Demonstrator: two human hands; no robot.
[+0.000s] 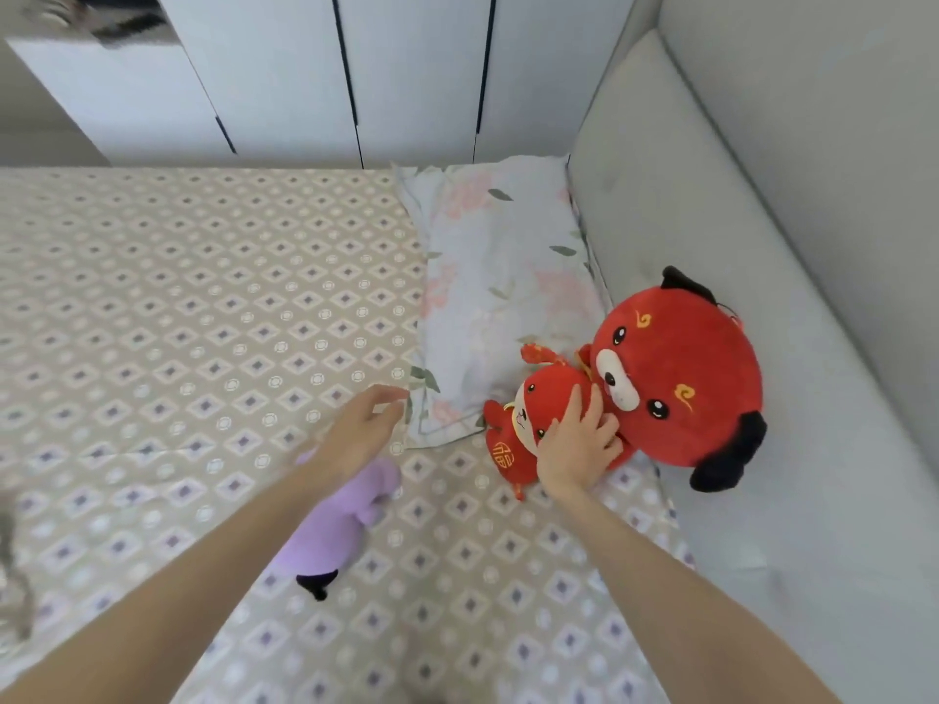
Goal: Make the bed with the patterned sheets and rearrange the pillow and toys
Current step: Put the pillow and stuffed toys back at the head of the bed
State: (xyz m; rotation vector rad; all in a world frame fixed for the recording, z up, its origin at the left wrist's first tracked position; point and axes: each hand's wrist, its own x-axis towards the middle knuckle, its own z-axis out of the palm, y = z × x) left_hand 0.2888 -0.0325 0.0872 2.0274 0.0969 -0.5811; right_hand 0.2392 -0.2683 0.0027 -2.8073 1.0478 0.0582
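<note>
Head | 3 toys [681,378] | 1 pillow [503,276] | left grip [363,429] apart — right grip [576,444] apart, on small toy [546,393]

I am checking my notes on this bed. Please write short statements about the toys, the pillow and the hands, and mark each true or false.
The floral pillow lies along the grey padded headboard. True.
The purple plush toy lies on that pillow. False: it lies on the beige diamond-patterned sheet.
The right hand rests on the small red plush toy. True.
The big round red plush toy stands apart from the headboard. False: it touches it.
</note>
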